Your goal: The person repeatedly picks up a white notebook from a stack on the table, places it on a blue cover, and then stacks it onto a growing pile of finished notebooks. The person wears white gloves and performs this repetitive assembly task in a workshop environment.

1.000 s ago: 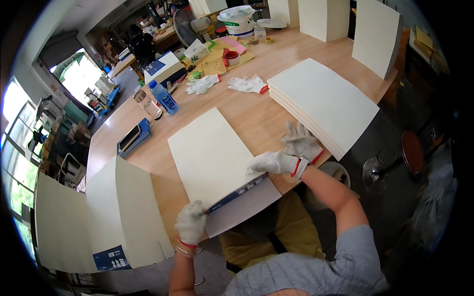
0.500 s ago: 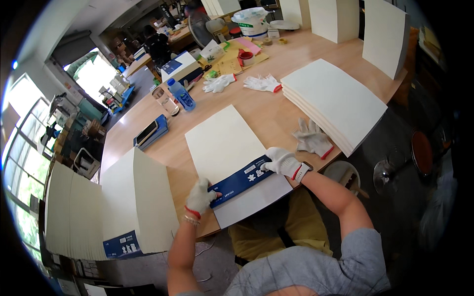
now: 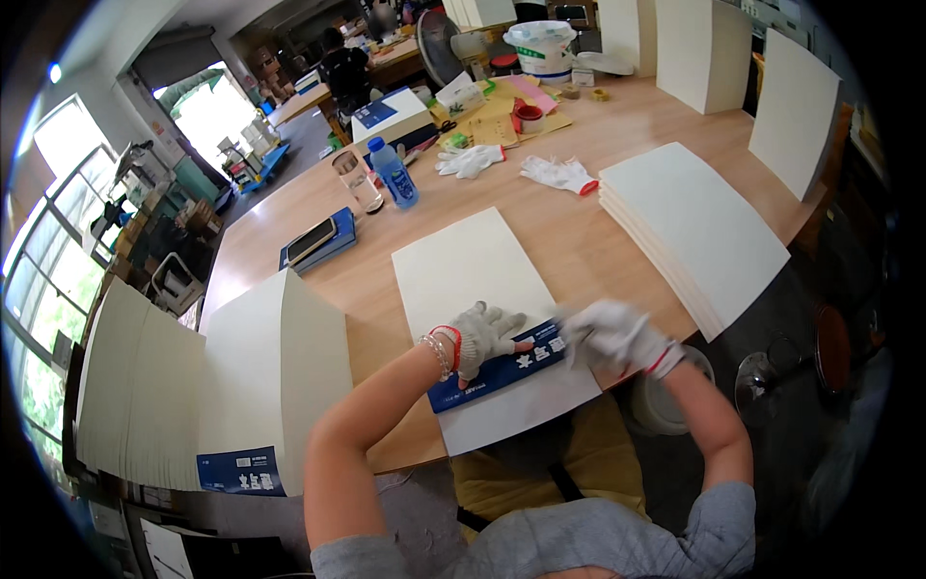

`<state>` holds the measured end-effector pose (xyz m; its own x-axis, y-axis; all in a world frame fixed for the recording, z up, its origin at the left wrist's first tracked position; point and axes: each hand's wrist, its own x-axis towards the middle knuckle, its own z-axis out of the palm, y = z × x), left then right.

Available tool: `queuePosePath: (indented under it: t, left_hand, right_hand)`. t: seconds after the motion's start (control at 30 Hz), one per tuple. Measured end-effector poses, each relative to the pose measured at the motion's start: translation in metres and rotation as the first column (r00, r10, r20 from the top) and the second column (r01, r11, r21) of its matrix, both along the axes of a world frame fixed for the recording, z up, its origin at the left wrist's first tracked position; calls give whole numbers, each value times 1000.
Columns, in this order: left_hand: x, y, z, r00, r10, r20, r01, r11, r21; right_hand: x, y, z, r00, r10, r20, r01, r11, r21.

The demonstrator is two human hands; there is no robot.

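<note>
A white sheet or pad of paper (image 3: 473,256) lies on the table before me, with a dark blue printed paper band (image 3: 482,388) across its near part. My left hand (image 3: 484,340), in a white knit glove with a bare thumb tip and fingertip showing, rests on the band with its fingers spread. Just past the band's right end is my gloved right hand (image 3: 622,338), smeared by motion. Its fingers cannot be made out, nor whether it holds anything.
Thick paper stacks (image 3: 694,227) lie at the right; others (image 3: 313,367) stand at the left. Beyond are a blue-capped bottle (image 3: 394,176), a clear tumbler (image 3: 359,183), a phone (image 3: 312,239) on a blue box, loose white gloves (image 3: 470,161) and a white bucket (image 3: 542,48).
My left hand has slid right along the band from its left end. My right hand has left the band and moved right. The grey loose glove beside the right stack no longer shows.
</note>
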<state>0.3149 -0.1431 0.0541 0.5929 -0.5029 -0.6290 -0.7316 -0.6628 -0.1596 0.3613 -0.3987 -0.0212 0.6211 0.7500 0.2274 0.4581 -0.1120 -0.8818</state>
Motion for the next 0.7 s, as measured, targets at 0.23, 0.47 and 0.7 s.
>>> queuePosePath:
  t: [0.23, 0.47, 0.7]
  left_hand:
    - [10, 28, -37, 996, -33, 78, 56, 948, -313]
    - [7, 24, -30, 996, -51, 71, 63, 981, -181]
    - [4, -11, 0, 999, -51, 17, 51, 998, -33]
  right_hand:
    - [-121, 201, -45, 680, 281, 678, -71, 945, -320]
    - [-95, 167, -53, 636, 231, 736, -182, 972, -148]
    - [28, -72, -9, 559, 44, 828, 656, 587, -474]
